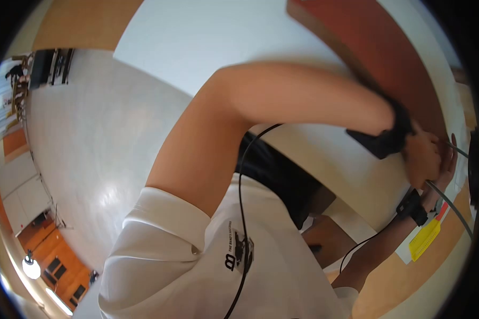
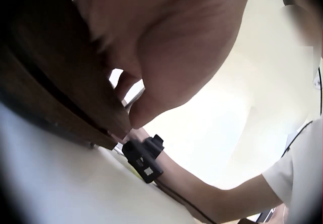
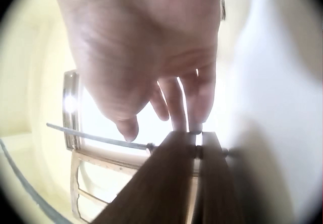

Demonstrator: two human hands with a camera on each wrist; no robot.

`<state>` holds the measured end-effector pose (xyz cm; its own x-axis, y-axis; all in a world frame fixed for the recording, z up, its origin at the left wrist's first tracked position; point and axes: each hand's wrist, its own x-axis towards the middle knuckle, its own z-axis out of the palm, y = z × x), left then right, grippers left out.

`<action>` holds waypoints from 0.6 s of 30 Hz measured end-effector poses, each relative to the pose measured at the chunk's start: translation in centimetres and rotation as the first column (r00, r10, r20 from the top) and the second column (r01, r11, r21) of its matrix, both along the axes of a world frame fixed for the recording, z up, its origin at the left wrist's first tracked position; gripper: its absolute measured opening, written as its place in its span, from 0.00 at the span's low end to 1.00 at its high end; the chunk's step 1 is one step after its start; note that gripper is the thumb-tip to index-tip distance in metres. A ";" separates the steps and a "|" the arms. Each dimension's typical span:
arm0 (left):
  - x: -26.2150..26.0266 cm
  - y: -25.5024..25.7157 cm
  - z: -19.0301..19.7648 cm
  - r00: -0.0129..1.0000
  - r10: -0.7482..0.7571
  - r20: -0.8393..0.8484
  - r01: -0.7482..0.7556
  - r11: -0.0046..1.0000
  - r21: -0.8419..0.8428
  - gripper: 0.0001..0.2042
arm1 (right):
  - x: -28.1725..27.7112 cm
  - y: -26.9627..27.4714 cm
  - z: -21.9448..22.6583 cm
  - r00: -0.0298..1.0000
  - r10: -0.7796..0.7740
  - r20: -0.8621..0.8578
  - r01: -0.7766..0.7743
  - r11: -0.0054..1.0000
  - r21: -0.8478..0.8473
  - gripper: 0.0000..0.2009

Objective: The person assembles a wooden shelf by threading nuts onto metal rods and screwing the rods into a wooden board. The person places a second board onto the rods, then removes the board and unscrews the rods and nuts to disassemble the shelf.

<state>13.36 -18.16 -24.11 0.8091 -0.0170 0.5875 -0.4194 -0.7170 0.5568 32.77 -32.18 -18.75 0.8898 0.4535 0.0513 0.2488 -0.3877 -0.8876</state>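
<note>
A long brown wooden piece (image 1: 388,58) runs along the right of the head view. My left hand (image 1: 423,157) curls at its far end; the left wrist view shows the thumb (image 2: 146,110) against the end of the doubled wood (image 2: 70,78), other fingers partly hidden. My right hand (image 1: 448,162) is beyond the left, largely covered by it. In the right wrist view my right hand (image 3: 151,57) has its fingers extended, tips at the ends of two parallel wooden bars (image 3: 156,183). A thin grey rod (image 3: 101,138) meets a small dark fitting (image 3: 198,151) between the bars.
A pale tabletop (image 1: 181,37) extends under the wood. A grey cable (image 1: 452,207) and a yellow label (image 1: 424,240) are at the right. A black cable (image 1: 242,196) hangs over the white shirt. Wooden furniture (image 3: 88,196) stands behind in the right wrist view.
</note>
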 end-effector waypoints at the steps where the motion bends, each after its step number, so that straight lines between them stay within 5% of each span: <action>1: -0.7 0.3 -0.5 1.000 0.027 -0.015 -0.028 0.999 -0.028 0.15 | 1.1 -0.5 -0.9 0.986 0.112 0.121 -0.097 0.988 -0.121 0.22; 2: -1.1 0.6 -0.7 0.998 0.050 -0.026 -0.051 0.997 -0.054 0.15 | 2.1 -1.0 -1.4 0.986 0.127 0.110 -0.111 0.984 -0.141 0.22; 4: -1.9 1.5 -1.6 0.995 0.094 -0.037 -0.097 0.991 -0.090 0.15 | 2.6 -0.8 -2.0 0.986 0.159 0.040 -0.162 0.984 0.080 0.22; 5: -2.4 2.1 -1.7 0.993 0.113 -0.043 -0.117 0.987 -0.106 0.16 | 7.1 -3.3 -3.7 0.879 0.338 0.336 -0.261 0.932 -0.253 0.23; 6: -2.4 2.2 -2.4 0.990 0.131 -0.051 -0.137 0.983 -0.126 0.16 | 5.7 -2.3 -3.4 0.878 0.351 0.327 -0.271 0.925 -0.267 0.23; 9: -3.4 3.2 -4.1 0.982 0.176 -0.070 -0.186 0.966 -0.178 0.16 | 10.1 -2.6 -3.6 0.962 0.185 0.200 -0.085 0.901 -0.425 0.22; 12: -4.0 4.4 -4.8 0.972 0.217 -0.094 -0.233 0.948 -0.218 0.16 | 21.6 -5.0 -4.6 0.994 -0.021 0.111 0.082 0.811 -0.579 0.22; 18: -5.1 5.5 -7.2 0.952 0.268 -0.151 -0.302 0.903 -0.307 0.16 | 48.7 -12.8 -6.6 0.879 -0.467 0.097 0.319 0.426 -0.847 0.21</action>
<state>8.31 -12.69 -31.33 0.8067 0.3994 0.4355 -0.1523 -0.5715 0.8063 81.46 -45.01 -25.38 0.9450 -0.1828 -0.2712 -0.2197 -0.9691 -0.1121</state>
